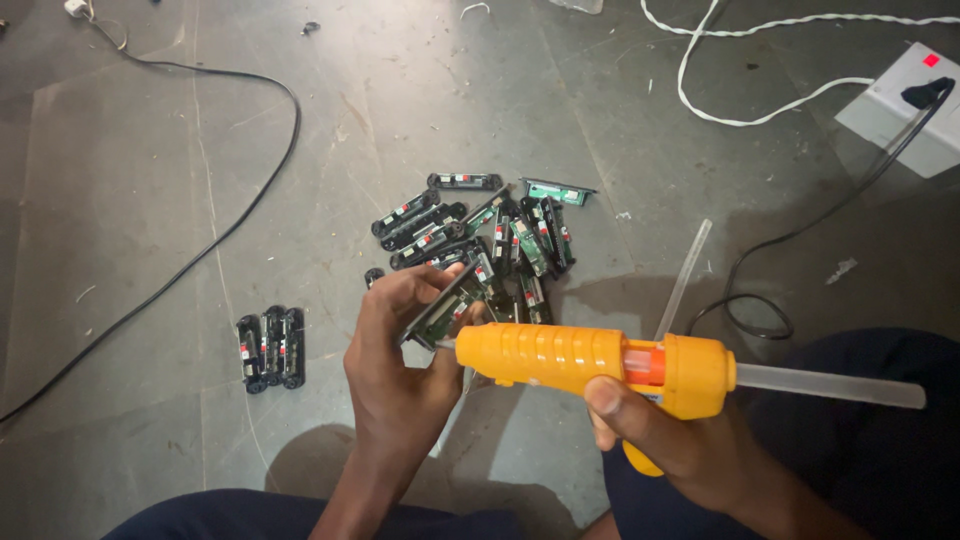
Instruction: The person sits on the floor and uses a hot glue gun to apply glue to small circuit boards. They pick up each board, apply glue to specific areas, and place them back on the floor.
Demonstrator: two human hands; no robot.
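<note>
My left hand (400, 365) grips a small black module with a green circuit board (443, 308), tilted, just above the floor. My right hand (665, 435) holds an orange hot glue gun (590, 362) by its handle, with a clear glue stick (830, 386) poking out the back. The gun's nozzle touches the board's lower end. Behind the hands lies a pile of several similar black and green modules (490, 235).
Three modules (270, 347) lie side by side at the left. A spare glue stick (684, 277) rests on the grey floor (150, 180). A black cable (215, 235) curves at left; a white cord (740, 60) and a white power strip (905, 110) sit top right.
</note>
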